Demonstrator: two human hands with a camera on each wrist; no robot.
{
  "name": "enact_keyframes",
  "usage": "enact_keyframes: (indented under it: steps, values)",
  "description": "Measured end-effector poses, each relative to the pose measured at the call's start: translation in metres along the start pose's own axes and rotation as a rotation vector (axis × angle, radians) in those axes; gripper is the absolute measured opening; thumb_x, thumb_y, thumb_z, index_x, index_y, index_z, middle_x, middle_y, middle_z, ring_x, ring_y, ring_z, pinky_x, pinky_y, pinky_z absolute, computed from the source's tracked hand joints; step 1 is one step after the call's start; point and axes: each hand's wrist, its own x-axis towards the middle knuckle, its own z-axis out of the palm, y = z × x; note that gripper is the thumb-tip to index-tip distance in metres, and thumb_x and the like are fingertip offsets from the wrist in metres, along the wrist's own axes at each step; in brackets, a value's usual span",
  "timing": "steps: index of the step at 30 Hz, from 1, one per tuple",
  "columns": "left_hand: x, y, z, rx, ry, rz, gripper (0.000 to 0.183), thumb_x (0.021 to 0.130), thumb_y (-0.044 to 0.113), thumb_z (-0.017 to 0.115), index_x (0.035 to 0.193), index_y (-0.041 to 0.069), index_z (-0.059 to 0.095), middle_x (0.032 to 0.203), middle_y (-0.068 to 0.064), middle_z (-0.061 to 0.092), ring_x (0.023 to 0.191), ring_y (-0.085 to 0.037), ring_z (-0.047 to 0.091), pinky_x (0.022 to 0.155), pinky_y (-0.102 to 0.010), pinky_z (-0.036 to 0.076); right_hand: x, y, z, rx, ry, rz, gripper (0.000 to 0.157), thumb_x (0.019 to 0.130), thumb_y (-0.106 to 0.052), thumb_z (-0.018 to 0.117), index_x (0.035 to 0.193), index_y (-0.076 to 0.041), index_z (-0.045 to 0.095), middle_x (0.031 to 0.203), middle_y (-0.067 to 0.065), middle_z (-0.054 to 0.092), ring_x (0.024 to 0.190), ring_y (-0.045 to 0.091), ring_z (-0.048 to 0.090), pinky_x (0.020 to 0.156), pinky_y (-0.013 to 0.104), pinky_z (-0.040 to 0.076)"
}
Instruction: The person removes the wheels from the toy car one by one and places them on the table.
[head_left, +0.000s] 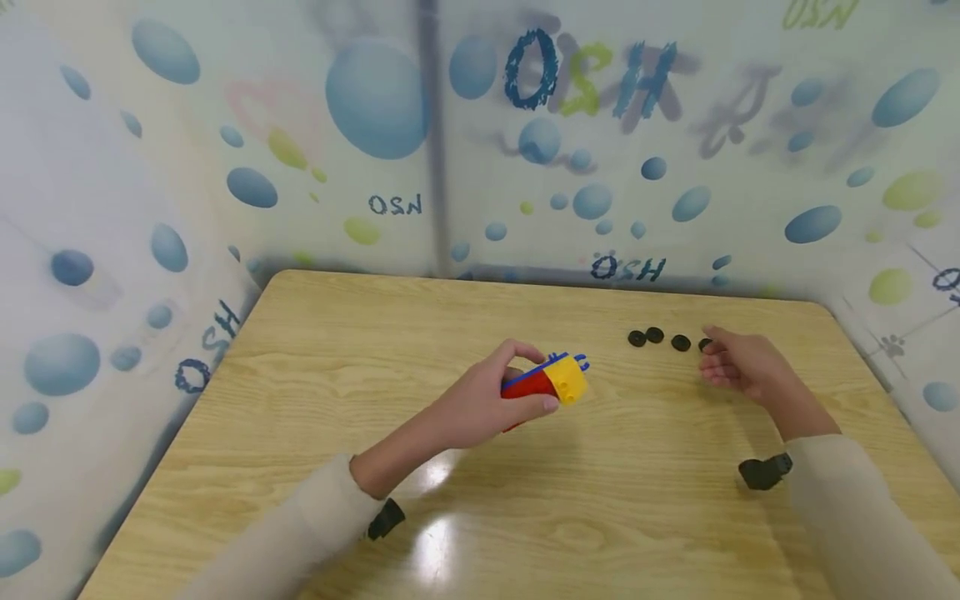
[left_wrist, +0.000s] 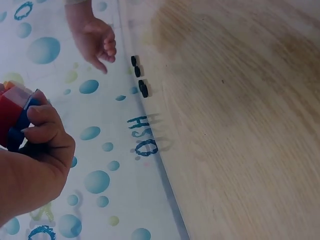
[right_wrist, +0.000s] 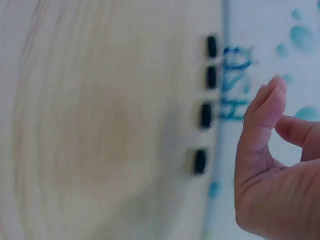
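My left hand (head_left: 483,400) grips a toy block build (head_left: 532,385) over the middle of the table. The build has a red body, a yellow block at its far end and a blue strip with small hooks along one side. In the left wrist view the same build (left_wrist: 15,112) shows partly, cut off by the frame's edge. At the far right my right hand (head_left: 742,367) hovers near a row of small black toy wheels (head_left: 680,342), fingers loosely bent and holding nothing. One wheel (head_left: 705,344) is partly hidden by that hand. The wheels (right_wrist: 206,115) appear edge-on in the right wrist view.
The wooden table (head_left: 337,333) has a patterned wall (head_left: 480,167) with blue and green dots along its back and sides. Dark wrist cameras (head_left: 765,472) hang below both sleeves.
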Motion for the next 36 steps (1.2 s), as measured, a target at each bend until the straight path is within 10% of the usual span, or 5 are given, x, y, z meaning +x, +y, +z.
enact_keyframes:
  steps: [9,20,30,36]
  values:
    - [0.015,0.006,0.000,-0.073,-0.044,-0.025,0.042,0.087,0.035,0.074,0.119,0.020,0.051,0.102,-0.005,0.067,0.087,-0.020,0.066,0.072,-0.031,0.055,-0.039,-0.034,0.064,-0.221,-0.186,-0.116,0.075,0.097,-0.055,0.047,0.133,0.011,0.042,0.073,0.000,0.067,0.062,0.011,0.066,0.069,0.032,0.058]
    - [0.028,0.006,0.007,-0.134,0.040,-0.016,0.035,0.086,0.040,0.073,0.113,0.021,0.061,0.090,-0.003,0.072,0.083,-0.026,0.069,0.071,-0.030,0.052,-0.066,-0.052,0.109,-0.252,-0.408,-0.307,0.056,0.101,-0.045,0.045,0.130,0.003,0.047,0.083,0.013,0.069,0.065,0.025,0.068,0.065,0.036,0.058]
    - [0.034,0.000,0.001,-0.105,0.075,-0.047,0.033,0.087,0.042,0.071,0.111,0.020,0.062,0.090,-0.003,0.072,0.081,-0.021,0.066,0.065,-0.028,0.048,-0.061,-0.054,0.129,-0.266,-0.386,-0.328,0.044,0.097,-0.039,0.057,0.117,0.000,0.054,0.082,0.017,0.065,0.064,0.030,0.066,0.066,0.039,0.058]
    - [0.042,-0.002,-0.002,-0.068,0.236,-0.080,0.044,0.088,0.045,0.069,0.122,0.019,0.057,0.106,-0.002,0.063,0.089,-0.026,0.060,0.073,-0.032,0.053,-0.045,-0.058,0.135,-0.259,-0.328,-0.295,0.056,0.095,-0.051,0.055,0.114,0.001,0.055,0.078,0.011,0.065,0.062,0.022,0.065,0.069,0.039,0.058]
